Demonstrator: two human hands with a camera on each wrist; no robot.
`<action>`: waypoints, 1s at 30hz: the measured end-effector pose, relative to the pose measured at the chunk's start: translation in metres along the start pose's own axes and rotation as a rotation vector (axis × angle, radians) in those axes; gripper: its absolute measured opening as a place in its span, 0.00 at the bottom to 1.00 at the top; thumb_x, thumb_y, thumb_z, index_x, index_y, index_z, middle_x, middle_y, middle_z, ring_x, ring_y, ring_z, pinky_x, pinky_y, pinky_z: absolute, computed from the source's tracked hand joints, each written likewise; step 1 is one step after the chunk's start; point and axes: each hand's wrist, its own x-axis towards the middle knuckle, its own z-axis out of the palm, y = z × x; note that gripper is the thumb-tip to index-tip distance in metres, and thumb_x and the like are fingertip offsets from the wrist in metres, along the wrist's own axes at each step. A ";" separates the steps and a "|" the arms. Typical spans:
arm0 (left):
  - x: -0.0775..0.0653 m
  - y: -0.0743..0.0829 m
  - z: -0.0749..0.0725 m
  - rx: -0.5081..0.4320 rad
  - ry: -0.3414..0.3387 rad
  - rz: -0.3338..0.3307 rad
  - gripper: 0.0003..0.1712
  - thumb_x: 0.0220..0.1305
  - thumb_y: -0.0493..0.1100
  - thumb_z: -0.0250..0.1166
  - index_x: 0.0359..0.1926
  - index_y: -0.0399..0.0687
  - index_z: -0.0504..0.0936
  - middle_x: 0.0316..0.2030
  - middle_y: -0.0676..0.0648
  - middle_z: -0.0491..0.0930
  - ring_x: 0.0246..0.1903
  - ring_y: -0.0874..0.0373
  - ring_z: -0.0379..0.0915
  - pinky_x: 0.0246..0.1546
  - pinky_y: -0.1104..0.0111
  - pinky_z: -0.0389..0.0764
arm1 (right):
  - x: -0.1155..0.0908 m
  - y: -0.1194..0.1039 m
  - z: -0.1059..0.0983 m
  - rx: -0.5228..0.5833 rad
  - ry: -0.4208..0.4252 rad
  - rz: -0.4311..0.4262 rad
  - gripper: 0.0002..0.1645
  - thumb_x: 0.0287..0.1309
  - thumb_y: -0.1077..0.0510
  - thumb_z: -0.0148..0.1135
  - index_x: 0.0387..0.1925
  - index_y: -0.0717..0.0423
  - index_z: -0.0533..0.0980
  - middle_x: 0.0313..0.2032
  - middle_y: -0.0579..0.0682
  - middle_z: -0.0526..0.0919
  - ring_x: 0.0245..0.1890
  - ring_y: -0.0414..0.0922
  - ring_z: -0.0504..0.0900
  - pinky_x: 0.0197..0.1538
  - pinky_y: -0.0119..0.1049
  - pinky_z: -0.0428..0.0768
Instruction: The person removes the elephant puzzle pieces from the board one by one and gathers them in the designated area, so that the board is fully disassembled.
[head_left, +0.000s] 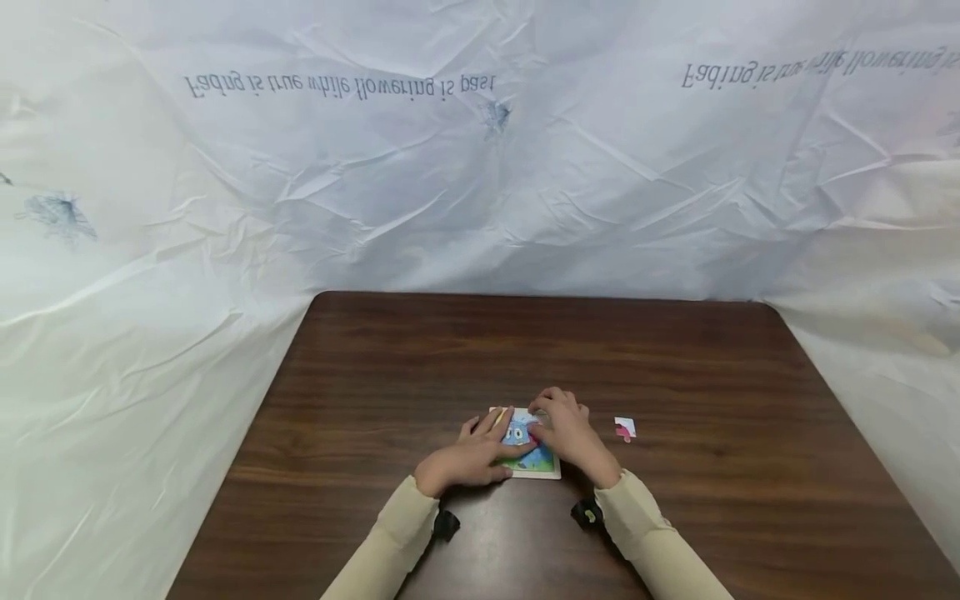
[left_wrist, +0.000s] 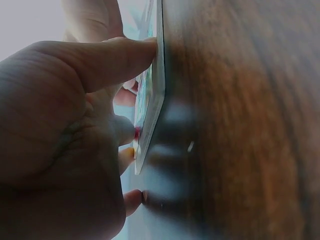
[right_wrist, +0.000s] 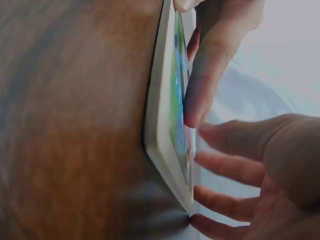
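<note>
A small square jigsaw puzzle (head_left: 536, 463) in a pale frame lies on the table, its picture showing a blue cartoon figure with big eyes on green. My left hand (head_left: 472, 458) rests over its left side with fingers spread. In the left wrist view, the left thumb (left_wrist: 125, 57) touches the puzzle's near edge. My right hand (head_left: 572, 429) arches over the upper right part, its thumb (right_wrist: 225, 136) and fingertips touching the board near its face and far edge. Whether a piece sits under those fingertips is hidden. A loose pink-and-white puzzle piece (head_left: 625, 429) lies right of the right hand.
The dark brown wooden table (head_left: 375, 358) extends around the puzzle on all sides. White wrinkled sheeting (head_left: 420, 192) with printed lettering hangs behind and beside it. Black wrist-worn devices (head_left: 446, 525) sit below both sleeves, close above the tabletop.
</note>
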 end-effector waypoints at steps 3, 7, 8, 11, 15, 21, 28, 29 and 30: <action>0.001 0.000 0.000 -0.009 -0.005 0.003 0.32 0.76 0.48 0.59 0.77 0.64 0.63 0.80 0.38 0.33 0.78 0.41 0.26 0.71 0.38 0.40 | 0.001 -0.001 -0.001 -0.022 0.012 0.028 0.09 0.60 0.59 0.72 0.41 0.59 0.84 0.51 0.60 0.78 0.55 0.64 0.72 0.52 0.70 0.67; 0.002 0.000 -0.001 0.004 -0.005 -0.004 0.32 0.76 0.49 0.58 0.77 0.65 0.63 0.80 0.38 0.32 0.78 0.42 0.26 0.71 0.39 0.40 | 0.003 -0.002 -0.002 -0.028 0.016 0.030 0.07 0.60 0.59 0.72 0.39 0.57 0.84 0.50 0.59 0.78 0.54 0.63 0.72 0.52 0.67 0.68; 0.002 0.000 -0.002 0.014 -0.003 -0.007 0.32 0.76 0.49 0.58 0.77 0.66 0.62 0.80 0.38 0.32 0.78 0.42 0.26 0.71 0.39 0.41 | 0.004 -0.001 -0.001 -0.022 0.020 0.030 0.06 0.60 0.59 0.72 0.38 0.56 0.84 0.50 0.59 0.78 0.54 0.63 0.72 0.52 0.67 0.67; 0.002 0.000 -0.002 0.014 -0.001 -0.004 0.32 0.76 0.49 0.58 0.77 0.67 0.62 0.80 0.38 0.33 0.78 0.42 0.27 0.71 0.39 0.41 | 0.005 0.001 0.001 0.012 0.040 0.048 0.04 0.60 0.60 0.72 0.35 0.53 0.82 0.48 0.59 0.78 0.53 0.63 0.70 0.52 0.68 0.62; 0.002 0.000 -0.002 0.004 0.000 0.011 0.33 0.76 0.49 0.58 0.77 0.67 0.61 0.79 0.37 0.33 0.78 0.41 0.27 0.71 0.38 0.41 | 0.008 0.004 0.003 0.075 0.054 0.097 0.05 0.62 0.59 0.71 0.32 0.51 0.80 0.47 0.57 0.77 0.53 0.62 0.68 0.54 0.69 0.54; 0.002 0.002 -0.004 0.013 -0.006 0.005 0.32 0.76 0.49 0.58 0.77 0.67 0.62 0.79 0.36 0.32 0.78 0.41 0.27 0.71 0.38 0.42 | 0.013 0.009 0.006 0.100 0.027 0.108 0.09 0.63 0.56 0.69 0.29 0.49 0.78 0.47 0.56 0.74 0.56 0.64 0.63 0.55 0.69 0.50; 0.001 0.004 -0.002 0.017 -0.004 -0.004 0.33 0.77 0.48 0.56 0.78 0.67 0.60 0.79 0.36 0.31 0.78 0.40 0.26 0.71 0.38 0.41 | 0.015 0.014 0.006 0.160 0.015 0.101 0.10 0.65 0.58 0.67 0.28 0.50 0.77 0.45 0.56 0.73 0.56 0.64 0.60 0.55 0.69 0.46; 0.002 0.004 -0.002 0.017 -0.001 -0.004 0.33 0.77 0.48 0.57 0.78 0.67 0.60 0.79 0.35 0.31 0.78 0.40 0.26 0.71 0.38 0.41 | 0.015 0.014 0.005 0.176 0.016 0.101 0.09 0.66 0.58 0.66 0.28 0.51 0.77 0.45 0.56 0.73 0.56 0.64 0.61 0.55 0.69 0.45; 0.001 0.004 -0.002 0.014 -0.001 -0.004 0.33 0.77 0.48 0.57 0.78 0.67 0.60 0.79 0.35 0.32 0.78 0.39 0.26 0.71 0.38 0.41 | 0.015 0.015 0.005 0.193 0.011 0.105 0.09 0.66 0.59 0.65 0.28 0.52 0.78 0.45 0.56 0.73 0.56 0.64 0.61 0.55 0.68 0.45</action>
